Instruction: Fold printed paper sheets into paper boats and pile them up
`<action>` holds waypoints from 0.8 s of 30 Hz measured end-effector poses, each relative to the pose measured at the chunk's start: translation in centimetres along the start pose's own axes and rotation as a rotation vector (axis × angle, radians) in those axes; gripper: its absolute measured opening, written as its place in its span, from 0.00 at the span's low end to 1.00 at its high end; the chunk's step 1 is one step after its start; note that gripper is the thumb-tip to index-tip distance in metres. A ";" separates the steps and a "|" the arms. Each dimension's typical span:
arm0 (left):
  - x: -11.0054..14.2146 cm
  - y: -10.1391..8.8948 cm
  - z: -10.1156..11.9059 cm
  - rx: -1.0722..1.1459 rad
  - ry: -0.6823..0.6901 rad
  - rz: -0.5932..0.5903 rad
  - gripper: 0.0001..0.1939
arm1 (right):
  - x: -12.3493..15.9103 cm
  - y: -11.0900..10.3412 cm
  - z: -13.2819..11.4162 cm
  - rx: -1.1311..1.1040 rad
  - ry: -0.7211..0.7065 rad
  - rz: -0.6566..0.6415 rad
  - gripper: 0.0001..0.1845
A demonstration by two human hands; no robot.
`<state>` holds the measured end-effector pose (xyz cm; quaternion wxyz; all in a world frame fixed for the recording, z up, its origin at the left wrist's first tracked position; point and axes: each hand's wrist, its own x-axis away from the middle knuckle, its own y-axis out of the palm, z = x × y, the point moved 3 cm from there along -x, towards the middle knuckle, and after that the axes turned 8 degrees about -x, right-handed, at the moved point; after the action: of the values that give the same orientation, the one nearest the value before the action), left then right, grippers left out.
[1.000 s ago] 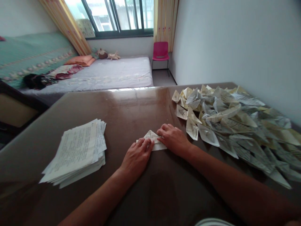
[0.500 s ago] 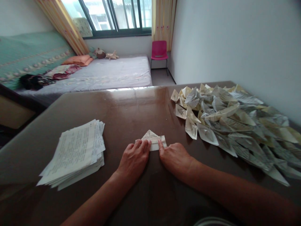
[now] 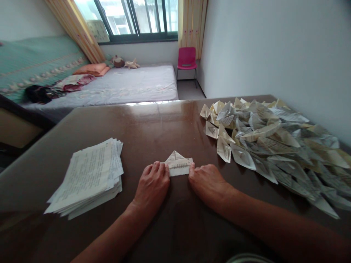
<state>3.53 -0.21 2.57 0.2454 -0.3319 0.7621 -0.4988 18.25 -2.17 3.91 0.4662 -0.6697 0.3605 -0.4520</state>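
A small sheet of printed paper (image 3: 179, 167), folded to a triangular peak with a straight band along its lower side, lies flat on the brown table. My left hand (image 3: 154, 179) is closed at the paper's left end, its fingers curled together and covering that corner. At the right end, my right hand (image 3: 206, 179) has its index fingertip on the edge, with the other fingers tucked under. Both thumbs are mostly hidden.
To the left lies a stack of printed sheets (image 3: 85, 175). A large heap of folded paper boats (image 3: 263, 142) spreads along the table's right side by the wall. Beyond the glossy table (image 3: 153, 128) are a bed (image 3: 137, 84) and a pink chair (image 3: 187, 60).
Both hands have slid outward from the middle of the folded paper to its two ends, uncovering more of the printed band. The paper stays in nearly the same place.
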 end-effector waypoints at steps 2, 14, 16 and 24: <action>-0.1 0.0 0.4 0.054 0.035 0.033 0.18 | -0.1 0.0 -0.3 0.023 -0.010 0.029 0.25; -0.6 0.4 -0.5 0.148 0.021 0.025 0.13 | -1.6 -1.9 2.6 0.021 0.065 0.308 0.12; -0.8 0.6 -0.7 0.157 0.007 0.029 0.09 | -2.2 -1.5 3.2 -0.026 0.046 0.322 0.17; -1.0 0.8 -0.8 0.166 -0.004 0.043 0.04 | -2.9 0.0 4.3 -0.206 0.036 0.284 0.17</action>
<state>3.36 1.26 2.16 0.2845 -0.2950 0.7244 -0.5543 21.31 1.73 2.44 0.4478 -0.6481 0.5041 -0.3541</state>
